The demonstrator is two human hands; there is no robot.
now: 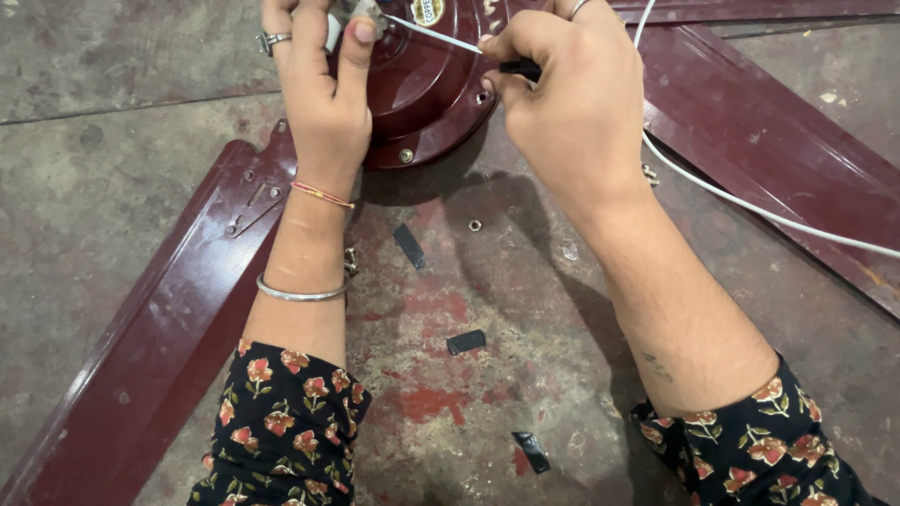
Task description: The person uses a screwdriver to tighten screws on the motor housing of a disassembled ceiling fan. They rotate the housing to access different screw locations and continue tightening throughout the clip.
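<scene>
Stained concrete floor (122,56) | left hand (323,89) clasps glossy maroon fan hub (427,84) | right hand (567,94) pinches thin screwdriver (441,36)

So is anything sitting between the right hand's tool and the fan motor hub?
Nothing visible does. The right hand holds a thin screwdriver whose shaft runs straight to the top of the maroon motor hub, beside the left hand gripping there. The white cable trails off to the right, clear of it.

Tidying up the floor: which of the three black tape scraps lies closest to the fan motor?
The uppermost black tape scrap, just below the maroon motor housing; the other two lie lower.
</scene>
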